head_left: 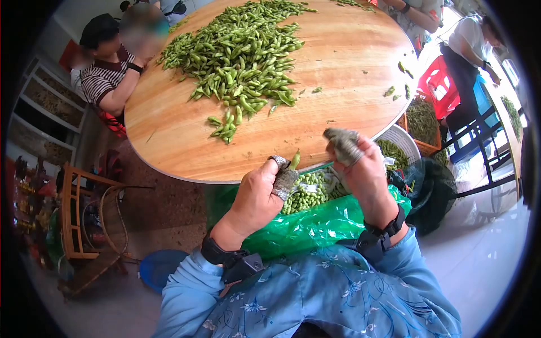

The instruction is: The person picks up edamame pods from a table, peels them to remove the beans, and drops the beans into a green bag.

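1. Pinching a green pod (295, 160), the left hand (261, 188) is near the edge of the table (191, 152).
2. Right hand (362, 172): I cannot tell its grip.
3. Bare wood (349, 48) lies right of the pod pile (239, 53).

Cannot make out any readable text, label, brand, number or sign.
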`<state>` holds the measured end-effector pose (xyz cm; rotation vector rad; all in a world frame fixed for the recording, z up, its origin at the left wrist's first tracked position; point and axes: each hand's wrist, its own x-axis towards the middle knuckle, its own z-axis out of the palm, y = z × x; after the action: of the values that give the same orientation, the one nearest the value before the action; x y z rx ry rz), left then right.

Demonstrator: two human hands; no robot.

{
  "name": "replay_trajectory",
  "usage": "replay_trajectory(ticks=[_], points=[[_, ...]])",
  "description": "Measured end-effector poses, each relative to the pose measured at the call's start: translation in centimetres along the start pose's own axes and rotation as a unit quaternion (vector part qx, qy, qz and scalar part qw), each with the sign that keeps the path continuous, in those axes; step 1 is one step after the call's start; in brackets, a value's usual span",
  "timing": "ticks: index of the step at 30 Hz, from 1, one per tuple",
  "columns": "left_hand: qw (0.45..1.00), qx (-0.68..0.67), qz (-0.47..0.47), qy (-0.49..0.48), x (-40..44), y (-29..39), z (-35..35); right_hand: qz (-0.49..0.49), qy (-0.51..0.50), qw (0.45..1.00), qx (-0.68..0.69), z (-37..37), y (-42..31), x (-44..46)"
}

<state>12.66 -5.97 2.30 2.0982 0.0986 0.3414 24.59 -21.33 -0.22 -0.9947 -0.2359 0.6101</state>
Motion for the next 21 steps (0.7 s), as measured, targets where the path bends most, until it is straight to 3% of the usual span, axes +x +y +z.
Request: replay_trajectory(ticks=[2,3,4,5,6,7,9,11,13,15,21], points=[[0.999,0.051,0.009,0.007,0.0,-0.1,0.3,-0.118,0.062,0.99,-0.053,-3.5,-2.1,2.0],[0.999,0.051,0.007,0.005,-0.1,-0.1,0.3,-0.157,0.044,0.984,0.077,-7.2,-3.7,3.9],[0.998,0.066,0.003,0.01,-0.2,-0.1,0.2,-0.248,0.166,0.948,0.115,-6.9,-6.2,3.9],[0.997,0.079,0.001,0.016,-0.2,0.0,0.1,-0.211,0.192,0.947,0.149,-10.8,-8.1,4.7],[0.997,0.077,0.002,0.018,-0.2,0.0,0.1,-0.177,-0.022,0.95,0.255,-16.4,-9.1,5.6],[0.996,0.088,0.002,0.019,-0.2,0.0,0.0,-0.127,-0.05,0.948,0.287,-20.1,-9.0,5.5],[0.995,0.098,0.001,0.022,-0.1,0.0,0.3,-0.031,-0.016,0.944,0.329,-17.6,-7.6,3.3],[0.988,0.144,0.05,0.032,-0.1,0.2,0.9,-0.06,0.124,0.983,0.122,-7.5,-5.5,-0.4],[0.985,0.167,0.049,0.013,-0.2,0.7,1.2,0.023,0.001,0.992,-0.127,-4.2,-3.1,-2.8],[0.961,0.248,0.123,0.026,-0.1,1.1,1.5,0.008,-0.074,0.982,-0.173,-1.1,-1.7,-3.7],[0.938,0.311,0.152,0.009,-0.9,0.7,0.9,0.033,-0.152,0.981,-0.114,0.8,-0.7,-3.5]])
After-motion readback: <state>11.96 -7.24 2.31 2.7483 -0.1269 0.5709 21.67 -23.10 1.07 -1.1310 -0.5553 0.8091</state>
